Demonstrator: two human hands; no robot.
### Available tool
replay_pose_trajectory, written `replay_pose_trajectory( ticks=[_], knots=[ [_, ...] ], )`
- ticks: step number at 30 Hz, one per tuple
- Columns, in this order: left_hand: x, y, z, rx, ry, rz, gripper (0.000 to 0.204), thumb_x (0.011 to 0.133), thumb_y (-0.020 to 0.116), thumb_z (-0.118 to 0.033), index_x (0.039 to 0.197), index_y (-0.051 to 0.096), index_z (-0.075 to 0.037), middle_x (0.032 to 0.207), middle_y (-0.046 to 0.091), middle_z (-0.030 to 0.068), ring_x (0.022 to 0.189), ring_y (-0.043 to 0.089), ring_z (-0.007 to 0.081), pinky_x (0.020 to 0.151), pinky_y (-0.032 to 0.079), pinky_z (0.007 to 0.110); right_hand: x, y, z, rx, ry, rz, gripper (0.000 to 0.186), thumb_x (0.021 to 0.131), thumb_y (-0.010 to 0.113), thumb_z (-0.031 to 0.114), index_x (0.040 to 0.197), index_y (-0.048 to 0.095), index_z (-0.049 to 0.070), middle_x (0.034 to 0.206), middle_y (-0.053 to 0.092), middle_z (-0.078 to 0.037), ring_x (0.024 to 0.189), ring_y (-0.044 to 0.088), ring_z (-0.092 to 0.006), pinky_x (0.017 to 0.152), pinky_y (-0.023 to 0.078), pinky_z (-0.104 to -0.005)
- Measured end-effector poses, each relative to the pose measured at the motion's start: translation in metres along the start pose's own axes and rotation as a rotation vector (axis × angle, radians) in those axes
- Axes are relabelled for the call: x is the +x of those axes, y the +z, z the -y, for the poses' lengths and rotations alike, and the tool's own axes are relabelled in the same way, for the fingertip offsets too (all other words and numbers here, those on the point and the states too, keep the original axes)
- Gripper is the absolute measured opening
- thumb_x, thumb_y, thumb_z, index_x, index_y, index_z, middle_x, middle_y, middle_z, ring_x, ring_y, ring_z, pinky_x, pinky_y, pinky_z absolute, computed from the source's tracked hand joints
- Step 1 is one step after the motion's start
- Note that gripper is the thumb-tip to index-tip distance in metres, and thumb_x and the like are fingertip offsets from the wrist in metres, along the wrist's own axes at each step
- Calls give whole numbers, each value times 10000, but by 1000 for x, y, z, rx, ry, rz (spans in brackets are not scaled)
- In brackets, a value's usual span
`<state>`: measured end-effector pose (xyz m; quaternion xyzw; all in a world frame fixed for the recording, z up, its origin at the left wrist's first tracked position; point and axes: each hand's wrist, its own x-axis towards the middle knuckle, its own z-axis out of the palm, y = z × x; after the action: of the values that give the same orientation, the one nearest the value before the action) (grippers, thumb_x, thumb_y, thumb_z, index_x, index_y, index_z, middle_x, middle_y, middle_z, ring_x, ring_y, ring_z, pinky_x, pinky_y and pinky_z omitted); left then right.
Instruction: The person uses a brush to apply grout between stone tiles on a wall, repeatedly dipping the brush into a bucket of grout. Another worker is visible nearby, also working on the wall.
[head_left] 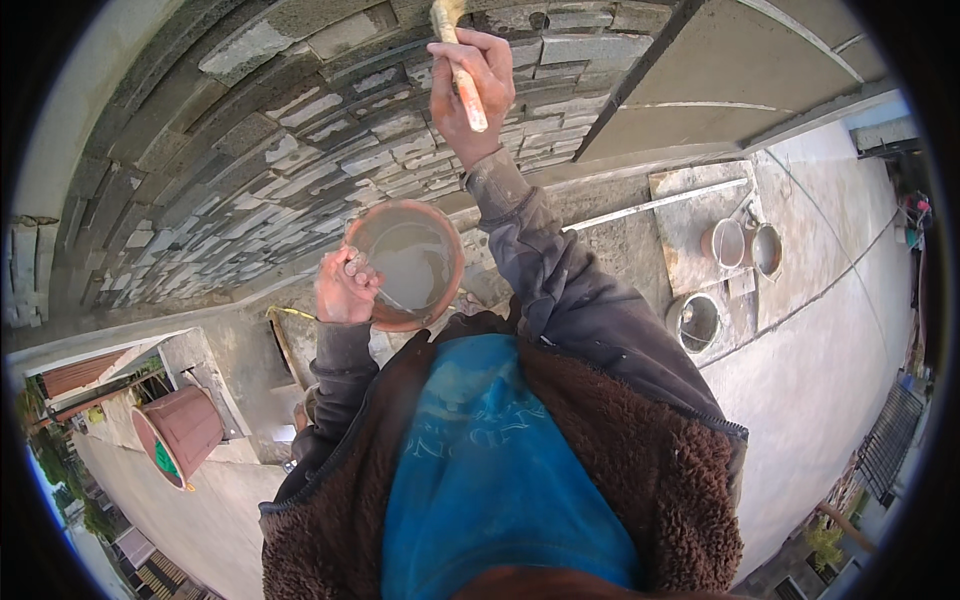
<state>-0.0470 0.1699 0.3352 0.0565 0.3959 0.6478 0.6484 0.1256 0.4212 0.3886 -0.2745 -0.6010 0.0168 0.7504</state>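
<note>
My right hand (472,90) is raised to the stone-clad wall (350,130), fingers wrapped round the worn wooden handle of a paintbrush (468,95). The pale bristles point up at the stones, near the top edge of the view. Lower and to the left, my left hand (347,287) is closed at the rim of a reddish-brown bucket (455,260). A thin wire-like handle runs from its fingers across the opening. Grey, watery liquid (408,262) fills much of the bucket. Whether the bucket hangs or rests on something cannot be made out.
Right of me, a stained board (690,225) bears two small pails (724,243) and a long pale strip (655,204). Another round bucket (697,322) is nearby. A large reddish barrel (185,432) stands on the left. Smooth grey plaster panels (730,60) adjoin the stones.
</note>
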Motion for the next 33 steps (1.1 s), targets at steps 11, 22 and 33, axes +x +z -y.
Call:
replay_pose_trajectory(
  ticks=[11, 22, 33],
  knots=[
    [-8, -15, -8, 41, -5, 13, 174, 973, 580, -276, 899, 564, -120, 721, 477, -55, 661, 493, 116, 695, 429, 333, 6, 1, 14, 143, 117, -57, 171, 869, 704, -29, 1005, 705, 76, 1051, 673, -104, 954, 660, -241, 843, 534, -339],
    [-8, -23, -7, -65, -27, 114, 171, 1010, 525, -278, 983, 554, -112, 742, 466, -54, 667, 483, 107, 701, 436, 327, 0, -76, 59, 241, 370, 717, 169, 886, 764, 142, 986, 697, 22, 903, 711, -95, 749, 728, -201, 673, 568, -339],
    [-2, -1, -20, -80, -37, 190, 198, 1027, 497, -284, 980, 551, -99, 773, 489, -31, 682, 490, 128, 708, 432, 336, -163, -83, 89, 119, 364, 1386, 308, 811, 691, 106, 1119, 693, 120, 1134, 679, -143, 1010, 678, -355, 841, 561, -438]
  ],
)
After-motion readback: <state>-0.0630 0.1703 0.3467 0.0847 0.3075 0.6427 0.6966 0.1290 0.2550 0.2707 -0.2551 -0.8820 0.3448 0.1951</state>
